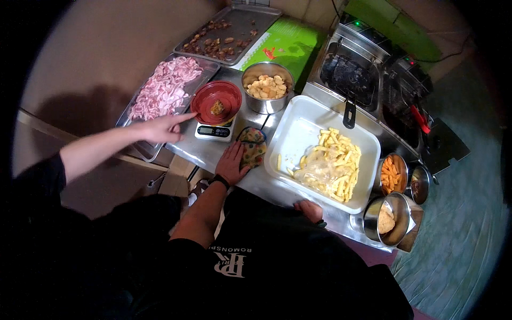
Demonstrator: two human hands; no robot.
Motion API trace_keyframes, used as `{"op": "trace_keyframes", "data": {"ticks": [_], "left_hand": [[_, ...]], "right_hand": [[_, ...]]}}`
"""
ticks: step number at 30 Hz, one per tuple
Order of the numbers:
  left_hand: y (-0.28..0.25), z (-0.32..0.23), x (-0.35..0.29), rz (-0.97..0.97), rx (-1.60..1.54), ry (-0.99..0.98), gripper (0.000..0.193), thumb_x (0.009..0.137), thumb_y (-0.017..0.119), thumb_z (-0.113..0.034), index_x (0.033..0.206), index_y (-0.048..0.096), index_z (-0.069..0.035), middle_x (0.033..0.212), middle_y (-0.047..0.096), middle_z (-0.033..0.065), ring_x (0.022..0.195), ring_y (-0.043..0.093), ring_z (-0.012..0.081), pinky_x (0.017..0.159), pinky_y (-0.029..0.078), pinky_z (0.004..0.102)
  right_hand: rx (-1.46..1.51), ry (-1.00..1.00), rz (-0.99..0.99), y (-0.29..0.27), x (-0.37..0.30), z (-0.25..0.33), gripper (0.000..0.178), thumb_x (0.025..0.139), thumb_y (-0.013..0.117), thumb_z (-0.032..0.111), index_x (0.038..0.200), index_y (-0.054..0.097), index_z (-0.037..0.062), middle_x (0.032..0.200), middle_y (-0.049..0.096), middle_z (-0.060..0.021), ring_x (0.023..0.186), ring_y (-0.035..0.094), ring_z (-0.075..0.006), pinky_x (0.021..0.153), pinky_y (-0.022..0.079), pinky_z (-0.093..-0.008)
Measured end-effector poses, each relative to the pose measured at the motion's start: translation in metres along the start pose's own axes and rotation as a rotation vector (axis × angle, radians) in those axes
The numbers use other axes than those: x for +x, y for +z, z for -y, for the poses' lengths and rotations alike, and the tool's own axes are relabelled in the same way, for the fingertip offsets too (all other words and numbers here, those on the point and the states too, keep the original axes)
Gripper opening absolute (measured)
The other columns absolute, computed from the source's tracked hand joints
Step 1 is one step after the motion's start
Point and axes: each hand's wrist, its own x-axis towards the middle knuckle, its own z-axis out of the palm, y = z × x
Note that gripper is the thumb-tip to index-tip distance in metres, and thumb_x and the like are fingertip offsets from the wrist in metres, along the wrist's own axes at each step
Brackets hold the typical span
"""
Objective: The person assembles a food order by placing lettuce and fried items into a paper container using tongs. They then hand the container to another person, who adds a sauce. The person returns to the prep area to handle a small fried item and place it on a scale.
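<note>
My left hand [231, 163], with a black wristband, lies flat with fingers stretched out at the edge of a dotted cloth [252, 145] that looks like a pot holder. My right hand [309, 210] rests at the near edge of the metal table, partly hidden by my shirt; its fingers do not show clearly. A white digital kitchen scale [214, 131] carries a reddish-brown bowl [205, 113] with a small browned lump of food inside. Another person's hand [162, 128] reaches in from the left, its index finger pointing at the bowl's rim.
A white tub [282, 128] holds fries and a clear plastic bag. Beyond the scale stands a steel pot of nuggets [266, 87]. Trays of sliced raw meat [169, 88] and browned pieces [218, 42] lie left. A double fryer [349, 74] and steel bowls [393, 175] stand right.
</note>
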Motion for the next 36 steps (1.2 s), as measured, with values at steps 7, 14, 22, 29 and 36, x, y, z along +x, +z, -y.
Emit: {"op": "trace_keyframes", "data": {"ticks": [7,14,22,29,36], "left_hand": [[0.004,0.002,-0.001,-0.033,-0.005,0.018,0.07,0.071,0.054,-0.036,0.125,0.027,0.0,0.13,0.025,0.0172,0.122,0.022,0.0285,0.1,0.018,0.0383],[0.003,0.002,-0.003,-0.046,-0.015,0.017,0.069,0.071,0.055,-0.035,0.124,0.029,0.001,0.13,0.026,0.0174,0.122,0.023,0.0296,0.1,0.019,0.0385],[0.006,0.004,0.001,-0.055,-0.013,0.025,0.07,0.071,0.054,-0.035,0.124,0.028,0.002,0.129,0.026,0.0188,0.121,0.024,0.0306,0.101,0.018,0.0384],[0.001,0.0,0.001,-0.038,-0.006,0.034,0.071,0.071,0.054,-0.036,0.124,0.027,0.002,0.13,0.025,0.0196,0.121,0.024,0.0312,0.101,0.018,0.0387],[0.005,0.004,0.002,-0.08,-0.022,0.041,0.071,0.071,0.054,-0.037,0.124,0.027,0.002,0.13,0.025,0.0196,0.12,0.024,0.0313,0.1,0.018,0.0388]], "right_hand": [[-0.008,-0.003,-0.042,0.006,-0.005,-0.004,0.024,0.075,0.056,0.026,0.061,0.047,0.0088,0.058,0.049,-0.0095,0.054,0.051,-0.0279,0.047,0.039,-0.0367],[0.055,0.037,0.02,-0.015,0.007,0.022,0.022,0.076,0.055,0.026,0.062,0.048,0.0097,0.06,0.05,-0.009,0.055,0.052,-0.0275,0.048,0.04,-0.0362],[0.011,0.058,0.103,-0.002,-0.002,0.001,0.022,0.076,0.053,0.026,0.063,0.048,0.0098,0.061,0.051,-0.0088,0.057,0.052,-0.0272,0.05,0.041,-0.0356],[0.129,-0.016,0.033,-0.011,0.003,0.007,0.021,0.075,0.055,0.026,0.064,0.049,0.0091,0.062,0.052,-0.0093,0.058,0.053,-0.027,0.051,0.042,-0.0356],[0.051,0.005,0.026,0.009,-0.008,-0.014,0.019,0.076,0.055,0.025,0.066,0.05,0.0095,0.063,0.052,-0.0086,0.058,0.053,-0.0262,0.051,0.042,-0.035]]}}
